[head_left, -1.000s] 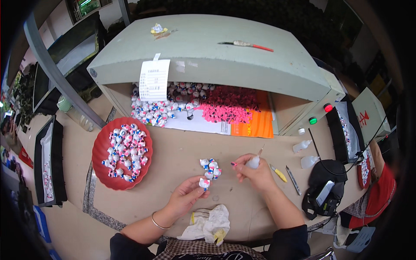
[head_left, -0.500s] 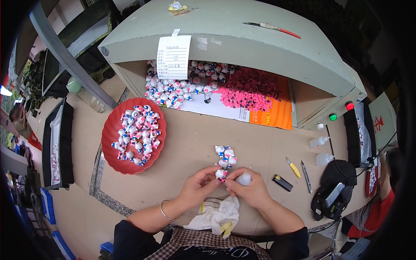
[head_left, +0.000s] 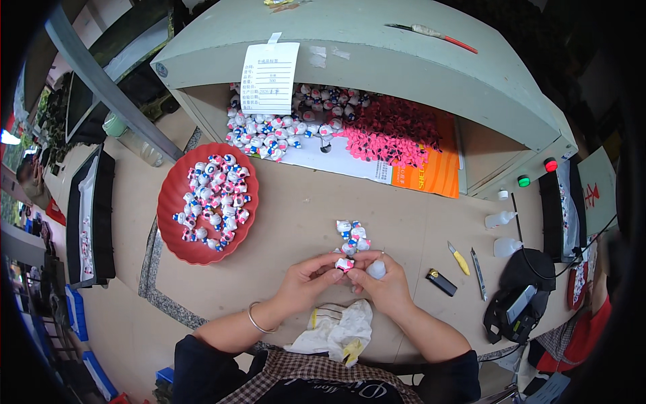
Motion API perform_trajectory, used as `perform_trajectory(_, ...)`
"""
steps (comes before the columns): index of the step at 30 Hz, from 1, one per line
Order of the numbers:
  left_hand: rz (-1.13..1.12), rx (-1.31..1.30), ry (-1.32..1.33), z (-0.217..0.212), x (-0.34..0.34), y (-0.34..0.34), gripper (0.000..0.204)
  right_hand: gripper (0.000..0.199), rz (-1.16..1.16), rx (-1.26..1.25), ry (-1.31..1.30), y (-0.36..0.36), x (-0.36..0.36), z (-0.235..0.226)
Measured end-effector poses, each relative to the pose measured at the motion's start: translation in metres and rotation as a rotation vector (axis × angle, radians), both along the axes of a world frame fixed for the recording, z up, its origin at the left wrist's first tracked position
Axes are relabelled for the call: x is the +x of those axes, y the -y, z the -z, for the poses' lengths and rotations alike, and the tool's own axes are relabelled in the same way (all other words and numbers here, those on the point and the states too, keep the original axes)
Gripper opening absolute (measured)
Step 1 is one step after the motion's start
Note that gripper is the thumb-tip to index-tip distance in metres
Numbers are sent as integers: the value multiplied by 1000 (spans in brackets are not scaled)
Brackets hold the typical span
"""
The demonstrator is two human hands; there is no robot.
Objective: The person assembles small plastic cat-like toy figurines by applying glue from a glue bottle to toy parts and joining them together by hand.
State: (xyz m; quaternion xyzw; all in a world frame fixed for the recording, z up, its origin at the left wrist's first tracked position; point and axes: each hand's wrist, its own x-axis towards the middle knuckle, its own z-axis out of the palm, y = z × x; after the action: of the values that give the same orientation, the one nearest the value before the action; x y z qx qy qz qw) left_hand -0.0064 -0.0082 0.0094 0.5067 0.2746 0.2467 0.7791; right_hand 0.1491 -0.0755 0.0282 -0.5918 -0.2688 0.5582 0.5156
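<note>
Low over the bench, my left hand (head_left: 306,277) is closed, pinching a small white figurine (head_left: 344,264) with pink and black parts between thumb and fingers. My right hand (head_left: 389,289) meets it from the other side, its fingertips at the figurine. A small whitish plastic bottle (head_left: 376,269) is tucked in that right hand. Just beyond the hands, several white, blue and pink figurines (head_left: 353,234) lie in a cluster. Many more fill part of a red scalloped bowl (head_left: 168,225) to the left. A crumpled white cloth (head_left: 336,330) with yellow stains lies in front of me.
A pale green shelf box (head_left: 377,57) holds figurines and a heap of pink pieces (head_left: 387,141). To the right lie a lighter (head_left: 441,282), a yellow-handled knife (head_left: 459,259), tweezers (head_left: 479,273), two squeeze bottles (head_left: 500,219) and a black pouch (head_left: 528,296). A person's red sleeve (head_left: 592,330) shows far right.
The figurine has been turned in my fingers, and its pink part now faces differently. My right fingers have shifted up and closer over it. The view has tilted slightly.
</note>
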Motion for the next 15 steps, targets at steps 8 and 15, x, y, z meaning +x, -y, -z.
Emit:
perform_trajectory(8, -43, -70, 46, -1, -2, 0, 29, 15, -58, 126, 79, 1, -5, -3)
perform_trajectory(15, -10, -87, 86, 2, -3, 1, 29, 16, -70, 267, 340, 1, -4, 4)
